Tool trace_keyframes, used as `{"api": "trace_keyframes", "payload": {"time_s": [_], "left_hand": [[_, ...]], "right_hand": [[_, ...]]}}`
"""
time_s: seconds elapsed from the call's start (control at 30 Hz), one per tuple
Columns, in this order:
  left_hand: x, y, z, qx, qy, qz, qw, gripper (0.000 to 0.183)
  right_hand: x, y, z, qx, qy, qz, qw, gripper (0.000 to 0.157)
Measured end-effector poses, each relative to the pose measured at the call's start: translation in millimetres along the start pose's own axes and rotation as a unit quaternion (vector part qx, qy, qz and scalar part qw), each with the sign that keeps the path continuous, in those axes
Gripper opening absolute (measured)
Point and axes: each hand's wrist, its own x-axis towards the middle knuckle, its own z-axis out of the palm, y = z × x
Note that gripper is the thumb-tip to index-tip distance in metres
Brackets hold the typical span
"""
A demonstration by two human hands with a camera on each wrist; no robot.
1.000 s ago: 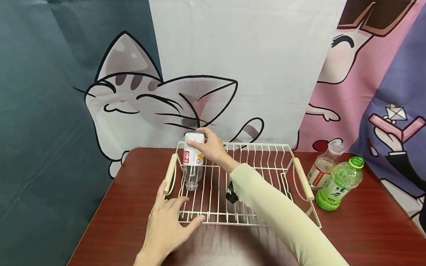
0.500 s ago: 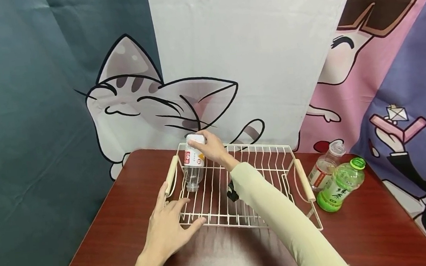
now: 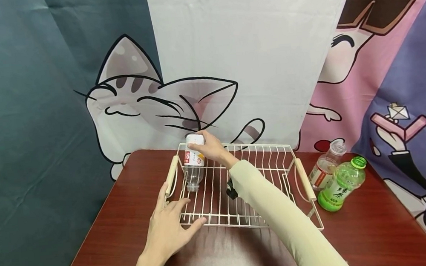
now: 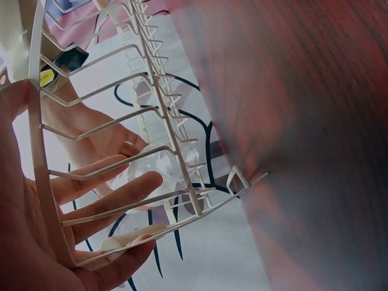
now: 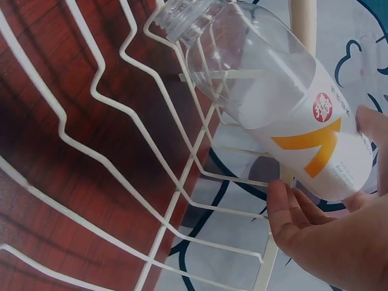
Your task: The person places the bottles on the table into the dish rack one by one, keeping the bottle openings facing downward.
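1. Reddish-brown wooden table (image 3: 224,252) is backed by printed cartoon cloth (image 3: 267,59).
2. By right hand (image 3: 212,148), a clear plastic bottle with white-and-orange label (image 3: 194,157) is pinched at its base, mouth down.
3. Bottle is held within the left end of a cream wire rack with wooden handles (image 3: 270,168).
4. Left hand (image 3: 166,227), fingers spread, is placed at rack's near left corner.
5. Green plastic bottle (image 3: 342,184) and clear red-labelled bottle (image 3: 321,173) are seen right of rack.

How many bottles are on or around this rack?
3: a white-labelled bottle in the right hand, at the left end of the wire rack; a clear bottle and a green bottle on the table, right of it.
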Motion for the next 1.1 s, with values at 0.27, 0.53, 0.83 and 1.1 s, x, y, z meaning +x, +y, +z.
{"api": "trace_keyframes", "payload": {"time_s": [0.27,0.53,0.83,1.1], "left_hand": [[0.5,1.2,-0.5,-0.002,0.001,-0.001,1.0000,0.065],[0.9,0.1,-0.7,0.000,-0.008,-0.002,1.0000,0.066],[-0.1,-1.9,1.0,-0.001,-0.004,-0.004,1.0000,0.066],[0.2,-2.0,3.6,0.000,-0.003,0.002,1.0000,0.065]], "right_hand": [[-23,-22,-9.3,-0.012,0.009,0.011,1.000,0.083],[-29,-25,-23.5,-0.004,0.022,0.002,1.000,0.082],[-45,-36,-27.9,0.005,0.070,-0.028,0.997,0.070],[-71,-55,-47.1,0.033,0.107,-0.065,0.992,0.058]]}}
